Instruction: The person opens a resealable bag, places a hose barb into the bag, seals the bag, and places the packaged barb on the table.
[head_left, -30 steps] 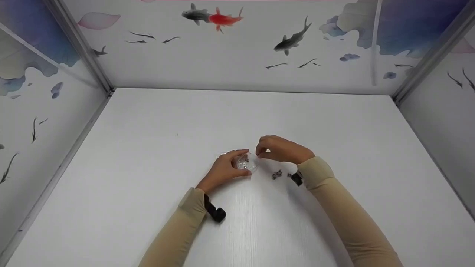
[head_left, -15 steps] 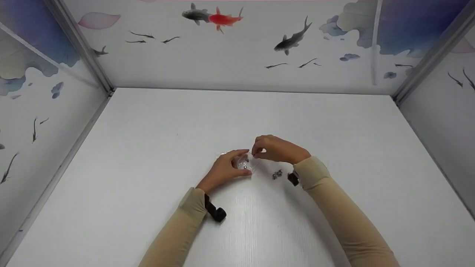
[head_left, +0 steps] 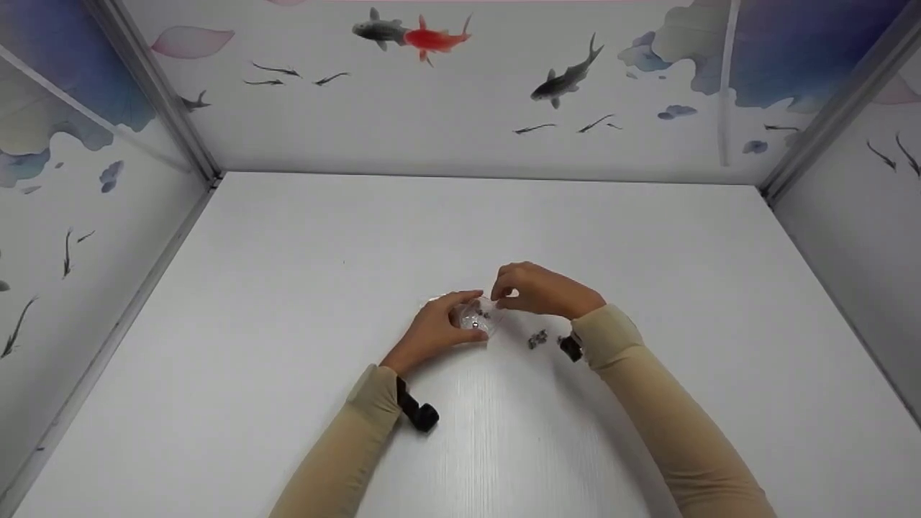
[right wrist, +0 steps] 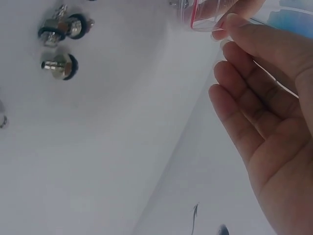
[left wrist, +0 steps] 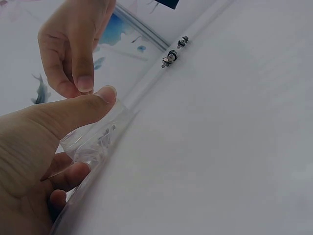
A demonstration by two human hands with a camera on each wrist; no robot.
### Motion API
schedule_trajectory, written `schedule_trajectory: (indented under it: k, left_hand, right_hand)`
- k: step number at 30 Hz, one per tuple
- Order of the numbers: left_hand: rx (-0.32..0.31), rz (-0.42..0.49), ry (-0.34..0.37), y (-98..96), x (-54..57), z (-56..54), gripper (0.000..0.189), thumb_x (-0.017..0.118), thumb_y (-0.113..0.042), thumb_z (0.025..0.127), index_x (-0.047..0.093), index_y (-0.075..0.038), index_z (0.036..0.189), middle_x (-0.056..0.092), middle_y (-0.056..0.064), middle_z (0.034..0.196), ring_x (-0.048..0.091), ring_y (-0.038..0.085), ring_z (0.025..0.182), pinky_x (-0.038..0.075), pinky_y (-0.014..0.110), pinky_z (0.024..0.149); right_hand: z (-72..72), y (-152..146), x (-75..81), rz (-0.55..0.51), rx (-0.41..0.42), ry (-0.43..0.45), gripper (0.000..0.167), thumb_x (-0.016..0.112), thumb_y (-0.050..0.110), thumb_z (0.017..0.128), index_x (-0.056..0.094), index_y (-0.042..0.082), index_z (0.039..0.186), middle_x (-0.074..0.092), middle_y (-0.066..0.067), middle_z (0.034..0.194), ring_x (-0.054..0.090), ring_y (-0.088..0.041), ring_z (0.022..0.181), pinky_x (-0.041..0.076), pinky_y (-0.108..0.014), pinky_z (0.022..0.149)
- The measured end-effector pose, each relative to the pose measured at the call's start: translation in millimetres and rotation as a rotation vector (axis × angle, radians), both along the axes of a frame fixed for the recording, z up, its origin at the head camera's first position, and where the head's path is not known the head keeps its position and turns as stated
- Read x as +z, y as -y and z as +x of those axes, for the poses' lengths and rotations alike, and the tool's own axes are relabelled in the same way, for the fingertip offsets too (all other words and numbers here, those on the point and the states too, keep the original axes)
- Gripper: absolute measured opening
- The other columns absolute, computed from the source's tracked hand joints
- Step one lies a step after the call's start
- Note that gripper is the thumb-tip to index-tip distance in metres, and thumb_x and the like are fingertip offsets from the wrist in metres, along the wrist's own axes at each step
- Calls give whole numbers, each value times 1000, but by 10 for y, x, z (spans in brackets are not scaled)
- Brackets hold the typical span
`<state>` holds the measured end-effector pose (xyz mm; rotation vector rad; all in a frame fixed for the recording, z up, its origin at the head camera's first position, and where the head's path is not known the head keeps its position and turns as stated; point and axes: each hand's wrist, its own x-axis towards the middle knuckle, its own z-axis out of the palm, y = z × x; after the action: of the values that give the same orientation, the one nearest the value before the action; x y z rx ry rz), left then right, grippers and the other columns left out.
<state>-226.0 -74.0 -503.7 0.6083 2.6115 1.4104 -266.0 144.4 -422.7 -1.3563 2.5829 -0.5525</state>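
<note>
A clear plastic zip bag with a red seal line lies in my left hand. The left thumb is along one side of it and the fingers are beneath, holding its mouth apart. Several small metal pieces show inside through the plastic. My right hand is at the bag's mouth, its thumb and index finger pinching the edge. The other right fingers are loosely bent. Small metal fittings with ridged ends and dark rings lie on the table below the right hand.
One more metal fitting lies a little apart from the pile. The white table is enclosed by white walls printed with fish and blue washes. Each wrist carries a black camera.
My right hand has moved slightly left to the bag's mouth, then back a touch. Another small dark piece now shows inside the bag near its opening. The left hand stays put.
</note>
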Motion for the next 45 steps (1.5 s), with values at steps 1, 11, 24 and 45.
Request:
schedule_trajectory:
  k: [1,11,24,45]
  left_hand:
    - [0,-1,0,-1,1,0,70,81,-40,75,54,-22,138,62,-2,126,47,13,88,38,29,81]
    - [10,0,8,-11,1,-4,70,82,-36,75,55,-21,137,60,-1,133,50,14,97,40,32,88]
    - [11,3,2,-13,-8,-11,72,83,-37,73,55,-20,137,65,0,114,45,12,83,38,27,77]
    - [13,17,6,-13,-11,-7,69,83,-34,74,56,-20,136,59,2,85,43,11,71,37,26,69]
  right_hand:
    - [1,-10,1,0,0,1,14,68,4,87,74,1,99,68,-9,94,64,-21,90,53,-39,83]
    - [9,-160,-13,49,-78,62,13,70,7,87,74,3,98,69,-7,95,64,-22,92,52,-40,86]
    - [13,-335,-41,144,-193,196,12,71,13,87,75,8,97,70,-2,95,63,-16,90,53,-34,83]
    - [75,-536,-81,230,-251,353,11,74,16,84,76,15,94,71,3,94,63,-7,79,53,-31,77]
